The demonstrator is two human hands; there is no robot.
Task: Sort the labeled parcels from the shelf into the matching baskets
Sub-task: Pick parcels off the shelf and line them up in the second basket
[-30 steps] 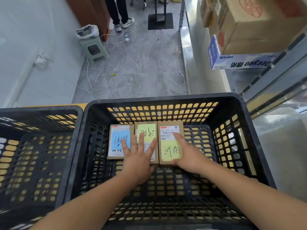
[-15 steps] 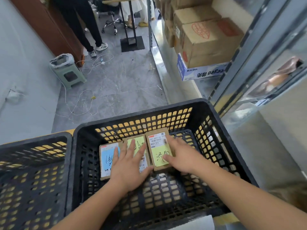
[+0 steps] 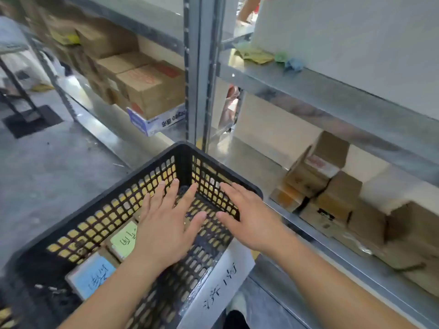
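Observation:
A black slotted basket [image 3: 185, 148] stands low in front of me. Inside it lie a parcel with a blue label [image 3: 91, 277] and a parcel with a green label [image 3: 123, 239]. My left hand [image 3: 166, 224] hovers flat over the basket, fingers spread, holding nothing. My right hand [image 3: 247, 214] is above the basket's right rim, fingers straight, also empty. A white handwritten tag [image 3: 221, 286] hangs on the basket's near side. Several brown parcels [image 3: 327, 193] sit on the metal shelf [image 3: 308, 236] to the right.
The steel shelf upright [image 3: 202, 74] rises just behind the basket. Large cardboard boxes [image 3: 147, 89] fill the rack bay to the left. Crumpled green and blue paper [image 3: 268, 57] lies on the upper shelf. Grey floor [image 3: 52, 172] stretches to the left.
Both hands have lifted off the parcels in the basket and now hover above it. The view has swung right toward the shelf with brown parcels.

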